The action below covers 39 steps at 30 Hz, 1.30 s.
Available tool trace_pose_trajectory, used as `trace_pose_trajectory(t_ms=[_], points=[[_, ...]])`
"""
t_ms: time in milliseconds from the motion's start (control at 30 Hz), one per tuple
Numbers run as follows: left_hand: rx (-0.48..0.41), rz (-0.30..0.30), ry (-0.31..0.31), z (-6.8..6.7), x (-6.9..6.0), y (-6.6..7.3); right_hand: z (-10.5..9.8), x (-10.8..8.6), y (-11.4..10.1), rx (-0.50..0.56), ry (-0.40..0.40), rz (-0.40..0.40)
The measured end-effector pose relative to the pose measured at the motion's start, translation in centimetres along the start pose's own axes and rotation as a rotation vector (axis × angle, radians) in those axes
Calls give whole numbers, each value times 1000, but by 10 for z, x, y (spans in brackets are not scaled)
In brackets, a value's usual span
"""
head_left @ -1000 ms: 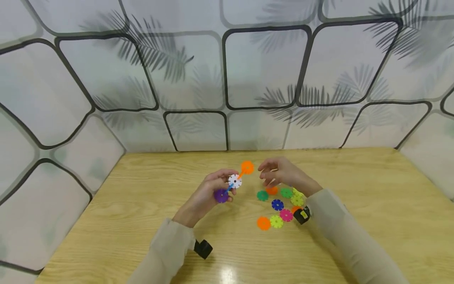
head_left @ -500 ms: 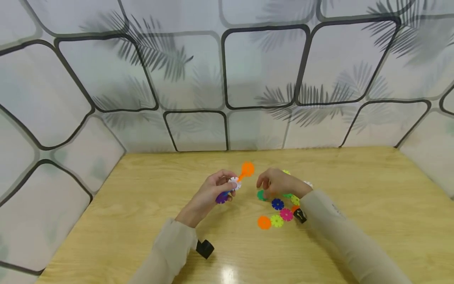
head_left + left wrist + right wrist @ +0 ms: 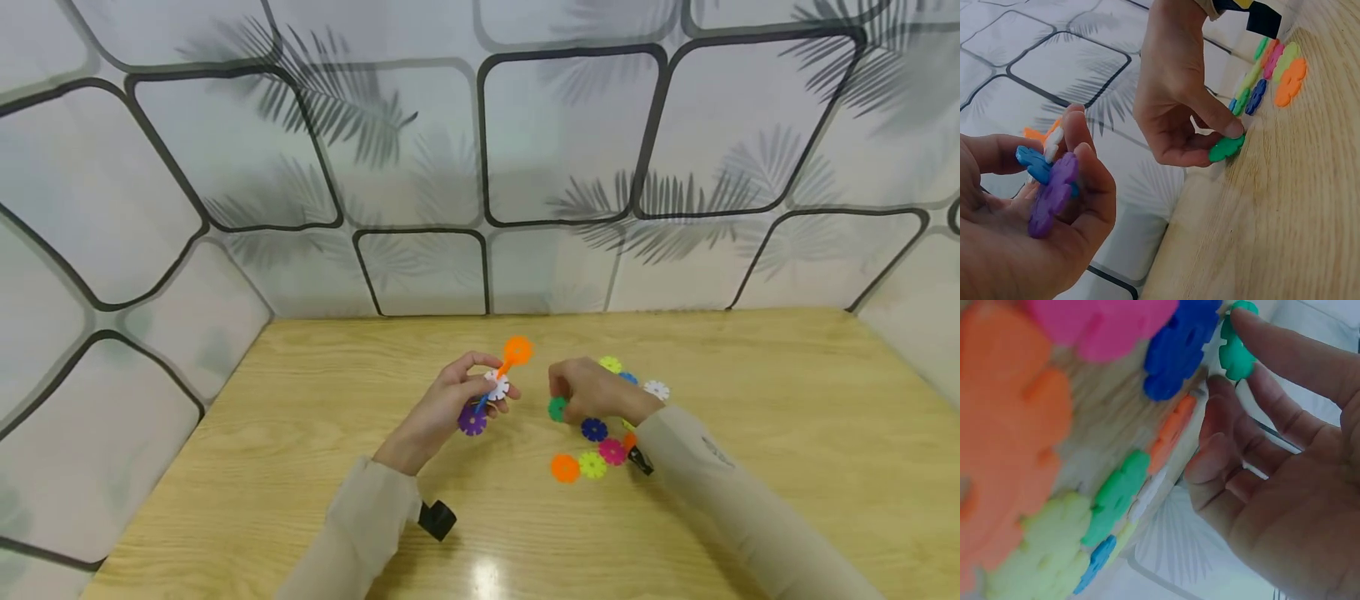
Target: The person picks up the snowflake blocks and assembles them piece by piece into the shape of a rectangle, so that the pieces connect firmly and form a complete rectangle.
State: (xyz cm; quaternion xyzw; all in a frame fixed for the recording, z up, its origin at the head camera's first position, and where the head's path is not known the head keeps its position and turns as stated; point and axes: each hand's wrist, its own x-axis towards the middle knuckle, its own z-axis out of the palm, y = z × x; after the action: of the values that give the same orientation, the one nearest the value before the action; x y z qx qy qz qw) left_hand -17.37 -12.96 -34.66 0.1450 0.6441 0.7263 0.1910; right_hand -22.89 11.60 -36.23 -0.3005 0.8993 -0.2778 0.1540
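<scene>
1. Pale wood-grained tabletop, with a bright reflection at the near side; bordered behind by a pale back wall patterned with dark rounded outlines and grey fronds.
2. At left, a similarly outlined side wall, slanting along the tabletop; at right, a paler side wall.
3. Gripped in the left hand, raised over the tabletop: chain of joined discs, including purple, blue, white and, uppermost, orange.
4. Pinched by thumb and fingers of the right hand: green disc, low at the tabletop; contact uncertain.
5. Lying nearby: loose orange disc, lime disc, pink disc, dark blue disc.
6. Farther back: white disc, yellow disc.
</scene>
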Motion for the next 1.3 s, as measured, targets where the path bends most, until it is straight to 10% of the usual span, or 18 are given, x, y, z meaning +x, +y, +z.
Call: trace_pose_trajectory(t_ms=[233, 633, 1300], points=[[-6, -50, -7, -1, 2, 1, -5, -1, 6, 88, 120, -162], [131, -48, -29, 3, 4, -3, -16, -9, -11, 634, 235, -97], [322, -61, 21, 5, 5, -7, -15, -13, -17, 634, 229, -177]])
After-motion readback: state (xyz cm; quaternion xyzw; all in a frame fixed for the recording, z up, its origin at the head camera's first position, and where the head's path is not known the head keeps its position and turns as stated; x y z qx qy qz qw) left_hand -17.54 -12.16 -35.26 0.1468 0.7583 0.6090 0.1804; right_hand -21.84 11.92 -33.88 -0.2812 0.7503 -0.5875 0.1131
